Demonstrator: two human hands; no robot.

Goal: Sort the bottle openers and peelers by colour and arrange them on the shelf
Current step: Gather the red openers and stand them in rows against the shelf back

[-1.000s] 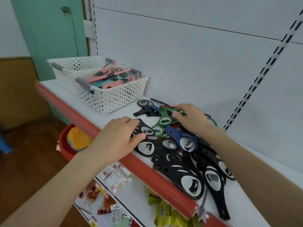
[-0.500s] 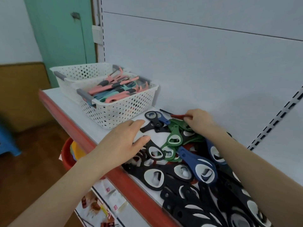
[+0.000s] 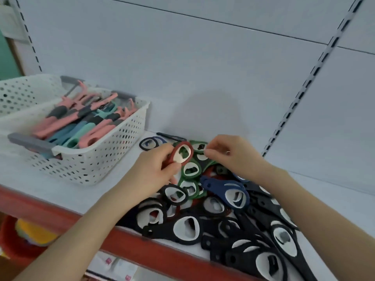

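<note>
Black, green, navy openers point(image 3: 186, 228), a red opener point(image 3: 182, 154) — pink, teal peelers point(image 3: 81, 126).

back panel point(image 3: 203, 67): pale grey | slotted uprights point(image 3: 300, 94): 2 | green wall point(image 3: 4, 57): far left

Left hand point(image 3: 154, 175) gripping red bottle opener point(image 3: 179, 158), right hand point(image 3: 235, 157) alongside, fingers point(image 3: 210, 153) curled
</note>
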